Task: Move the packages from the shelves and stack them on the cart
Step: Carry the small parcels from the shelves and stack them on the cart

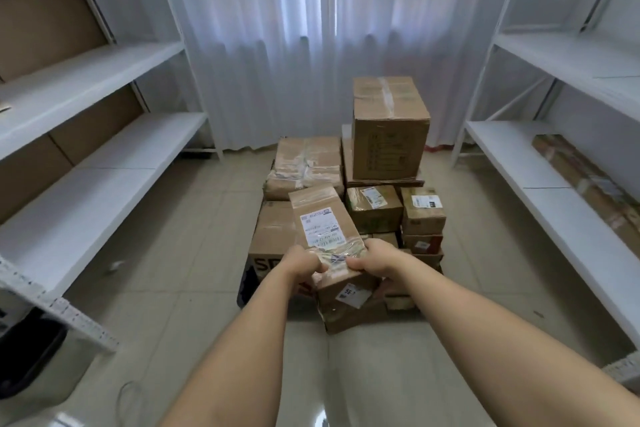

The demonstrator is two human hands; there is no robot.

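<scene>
A labelled cardboard package (325, 224) is gripped at its near end by the left hand (300, 262) and the right hand (372, 258), the fingers of both curled round its edges. It is held tilted above the stacked packages (388, 135), between white shelves (104, 135).

We are in a small stockroom: white metal shelving (104, 73) runs along both sides of our fingers (313, 267), taped cardboard parcels (389, 128) with shipping labels pile up just beyond them on a tiled floor (194, 253), and a white curtain (294, 45) closes the far end.
</scene>
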